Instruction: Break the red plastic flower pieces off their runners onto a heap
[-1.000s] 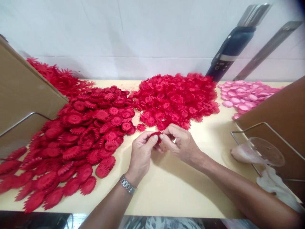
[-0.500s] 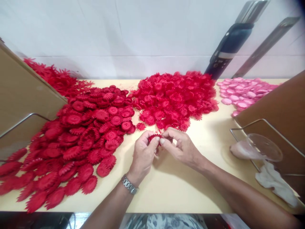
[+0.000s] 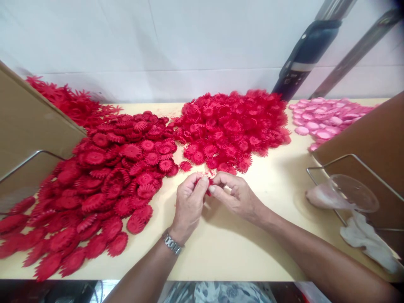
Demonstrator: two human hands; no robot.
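My left hand [image 3: 188,204] and my right hand [image 3: 235,195] meet at the middle of the pale yellow table [image 3: 240,248]. Both pinch one small red toothed flower piece [image 3: 208,182] between thumbs and fingertips; most of it is hidden by the fingers. A metal watch [image 3: 172,243] sits on my left wrist. Just beyond my hands lies a heap of small bright red flower pieces [image 3: 232,126]. To the left spreads a larger heap of darker red round toothed pieces [image 3: 113,176].
A pile of pink petals [image 3: 325,120] lies at the back right. Brown cardboard panels [image 3: 28,122] with wire frames stand at both sides; the right one holds a clear dish [image 3: 353,192] and white cloth [image 3: 368,240]. A dark device [image 3: 304,54] leans on the white wall.
Both hands have shifted slightly down and left while staying pinched on the red piece; my fingers have closed further over it, and the view has tilted a little.
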